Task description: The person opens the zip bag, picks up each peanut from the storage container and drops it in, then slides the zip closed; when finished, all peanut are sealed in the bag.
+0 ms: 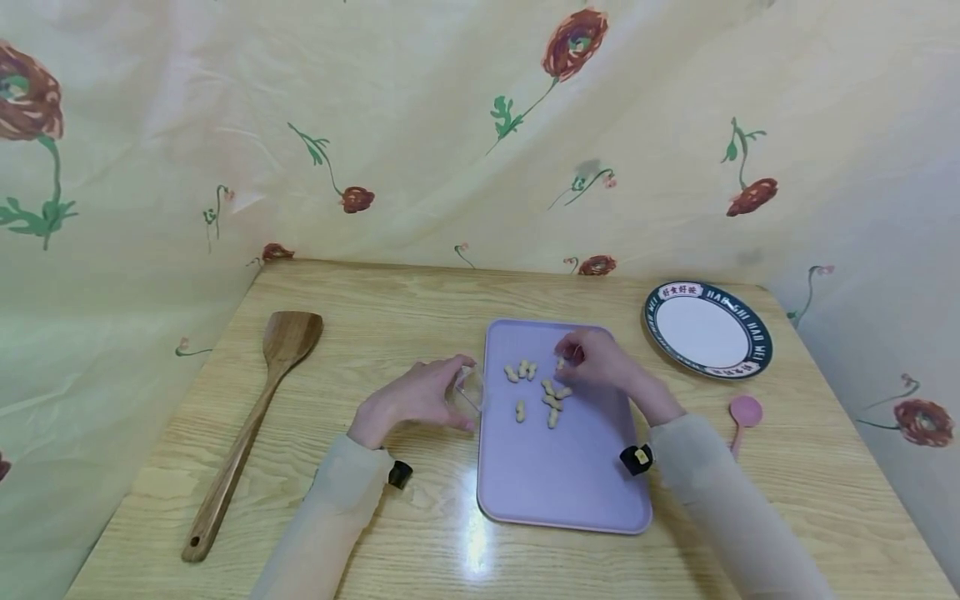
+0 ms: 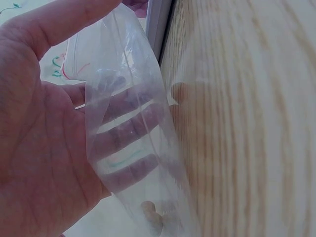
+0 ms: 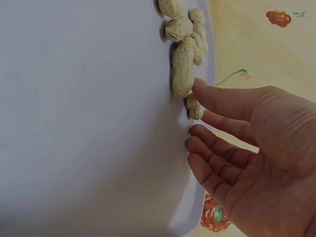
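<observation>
My left hand holds a clear plastic bag by the tray's left edge. Its curved fingers show through the film, and a peanut is visible low in the bag. Over the upper part of the lilac tray, my right hand has thumb and fingers spread to either side of a peanut, with no firm pinch visible. Several more peanuts lie on the tray to the left of that hand.
A wooden spatula lies at the left of the wooden table. At the right are a plate with a dark lettered rim and a pink spoon. Flowered cloth hangs behind the table.
</observation>
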`<state>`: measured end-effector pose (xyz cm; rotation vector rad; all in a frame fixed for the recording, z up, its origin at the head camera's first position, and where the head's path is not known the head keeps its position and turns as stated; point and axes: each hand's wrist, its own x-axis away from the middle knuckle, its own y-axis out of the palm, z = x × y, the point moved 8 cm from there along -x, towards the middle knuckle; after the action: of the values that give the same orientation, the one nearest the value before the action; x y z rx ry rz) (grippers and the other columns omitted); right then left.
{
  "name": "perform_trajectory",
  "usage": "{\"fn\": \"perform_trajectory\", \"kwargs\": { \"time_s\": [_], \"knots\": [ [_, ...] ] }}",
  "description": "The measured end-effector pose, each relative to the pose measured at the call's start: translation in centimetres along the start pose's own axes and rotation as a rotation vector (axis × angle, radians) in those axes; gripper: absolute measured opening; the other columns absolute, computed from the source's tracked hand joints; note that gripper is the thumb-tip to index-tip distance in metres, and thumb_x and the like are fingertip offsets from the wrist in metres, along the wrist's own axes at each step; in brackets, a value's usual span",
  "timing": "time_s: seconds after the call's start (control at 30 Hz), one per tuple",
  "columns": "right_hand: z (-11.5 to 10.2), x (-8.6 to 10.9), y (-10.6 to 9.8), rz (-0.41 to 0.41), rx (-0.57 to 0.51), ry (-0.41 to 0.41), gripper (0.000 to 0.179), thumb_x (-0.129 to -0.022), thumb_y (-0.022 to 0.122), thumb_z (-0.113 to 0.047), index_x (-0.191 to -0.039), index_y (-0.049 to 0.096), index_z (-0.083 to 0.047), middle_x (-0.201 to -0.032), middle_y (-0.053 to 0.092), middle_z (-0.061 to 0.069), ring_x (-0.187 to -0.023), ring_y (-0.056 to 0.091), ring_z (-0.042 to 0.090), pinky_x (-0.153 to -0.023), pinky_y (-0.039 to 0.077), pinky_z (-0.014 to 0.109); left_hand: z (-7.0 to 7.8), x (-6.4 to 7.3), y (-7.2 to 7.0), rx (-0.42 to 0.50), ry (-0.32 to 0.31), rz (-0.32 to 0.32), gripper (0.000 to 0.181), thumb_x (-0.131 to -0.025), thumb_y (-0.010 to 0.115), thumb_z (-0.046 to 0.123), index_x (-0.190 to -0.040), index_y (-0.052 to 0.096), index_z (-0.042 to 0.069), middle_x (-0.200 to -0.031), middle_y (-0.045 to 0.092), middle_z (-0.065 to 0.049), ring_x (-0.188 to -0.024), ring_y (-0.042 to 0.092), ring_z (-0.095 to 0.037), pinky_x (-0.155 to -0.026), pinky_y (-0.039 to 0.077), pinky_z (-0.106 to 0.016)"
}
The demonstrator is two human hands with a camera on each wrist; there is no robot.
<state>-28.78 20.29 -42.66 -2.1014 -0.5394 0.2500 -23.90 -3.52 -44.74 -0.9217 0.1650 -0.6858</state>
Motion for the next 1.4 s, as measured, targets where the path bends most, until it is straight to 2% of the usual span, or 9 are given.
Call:
{"fn": "perform_trajectory", "kwargs": {
  "time_s": [0.53, 0.73, 1.0, 1.4],
  "knots": [
    [0.6, -0.1, 0.7, -0.013, 0.009, 0.020, 0.026, -0.084, 0.080, -0.010, -0.105, 0.072, 0.003, -0.091, 0.066, 0.008, -0.083, 0.059, 0.021, -0.075, 0.049, 0.036, 0.0, 0.3, -0.1, -0.004, -0.010, -0.004, 0.094, -0.074, 0.087, 0.045, -0.148, 0.040, 0.014, -0.126, 0.062, -0.004, -0.123, 0.053, -0.021, -0.114, 0.023, -0.056],
    [0.1, 0.0, 0.6, 0.012, -0.020, 0.025, 0.028, -0.082, 0.082, -0.010, -0.104, 0.072, 0.004, -0.090, 0.067, 0.008, -0.081, 0.058, 0.021, -0.073, 0.048, 0.035, -0.2, 0.3, 0.0, -0.007, -0.008, 0.000, 0.094, -0.074, 0.087, 0.046, -0.148, 0.040, 0.014, -0.129, 0.061, -0.005, -0.124, 0.053, -0.022, -0.114, 0.023, -0.056],
    [-1.8, 0.1, -0.1, 0.071, -0.039, 0.006, 0.029, -0.082, 0.082, -0.012, -0.106, 0.072, 0.003, -0.090, 0.068, 0.006, -0.084, 0.060, 0.021, -0.076, 0.050, 0.036, 0.0, 0.2, 0.0, -0.017, 0.012, 0.002, 0.095, -0.074, 0.086, 0.047, -0.149, 0.040, 0.013, -0.124, 0.063, -0.004, -0.120, 0.055, -0.021, -0.112, 0.026, -0.055],
    [-6.1, 0.2, 0.4, 0.056, -0.089, -0.044, 0.031, -0.084, 0.081, -0.012, -0.110, 0.072, 0.002, -0.098, 0.069, 0.007, -0.091, 0.060, 0.024, -0.083, 0.051, 0.042, 0.0, 0.2, -0.2, -0.031, 0.009, 0.000, 0.094, -0.074, 0.087, 0.047, -0.149, 0.040, 0.013, -0.118, 0.064, -0.003, -0.117, 0.056, -0.021, -0.112, 0.027, -0.055]
  ]
}}
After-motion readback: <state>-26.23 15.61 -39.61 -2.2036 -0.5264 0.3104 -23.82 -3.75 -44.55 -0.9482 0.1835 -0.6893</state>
